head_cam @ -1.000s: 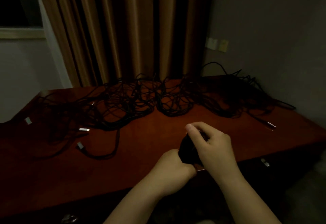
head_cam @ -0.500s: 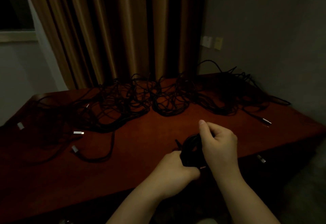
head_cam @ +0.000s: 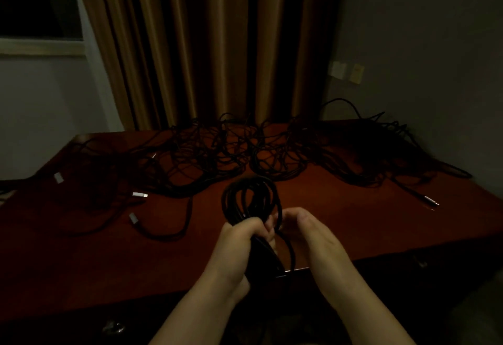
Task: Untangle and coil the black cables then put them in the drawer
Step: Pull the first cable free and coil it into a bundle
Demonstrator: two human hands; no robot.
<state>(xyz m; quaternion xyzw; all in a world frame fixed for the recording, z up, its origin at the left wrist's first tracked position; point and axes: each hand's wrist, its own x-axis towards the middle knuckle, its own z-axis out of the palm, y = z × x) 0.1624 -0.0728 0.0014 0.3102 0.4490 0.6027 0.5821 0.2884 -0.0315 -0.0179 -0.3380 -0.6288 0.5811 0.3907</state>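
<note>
One coiled black cable is gripped in the fisted left hand above the desk's near edge; a strand is pinched by the right hand. Beyond, the tangled cable heap is left unsorted. No open drawer is seen.

Left hand clenched in a fisted grip; right hand curled beside it.

Coiled cable now stands up from left hand; right hand moved beside it
</note>
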